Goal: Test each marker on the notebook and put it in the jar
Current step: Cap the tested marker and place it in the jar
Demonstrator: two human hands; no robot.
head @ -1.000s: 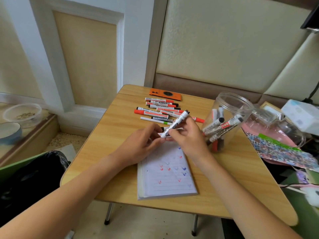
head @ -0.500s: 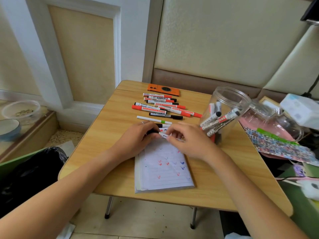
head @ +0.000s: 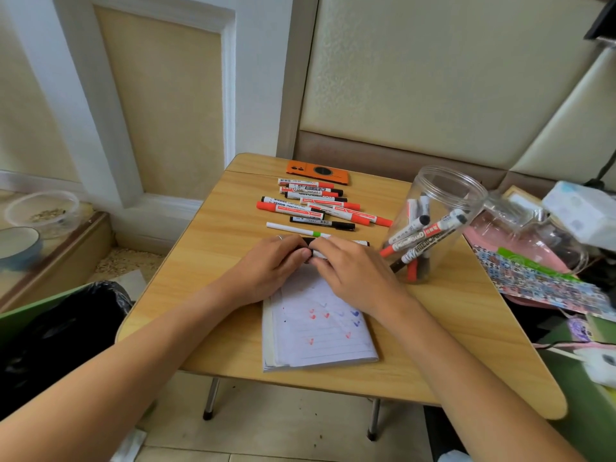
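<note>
Both hands meet over the top edge of the notebook (head: 320,331), a lined pad with red and blue test marks. My left hand (head: 270,268) and my right hand (head: 353,275) grip a black-capped white marker (head: 311,250) between them, lying level and mostly hidden by the fingers. The clear plastic jar (head: 443,195) stands to the right and holds several markers. A row of red and black markers (head: 320,208) lies beyond the hands, with a thin white pen (head: 293,229) in front of it.
An orange phone (head: 318,172) lies at the far edge of the small wooden folding table (head: 206,261). Right of the jar are a second clear jar (head: 526,241) and a patterned sheet (head: 540,285). A black bin bag (head: 56,331) sits at the left.
The marker was tilted up in my right hand; now both hands have lowered it flat at the notebook's top edge and closed around it.
</note>
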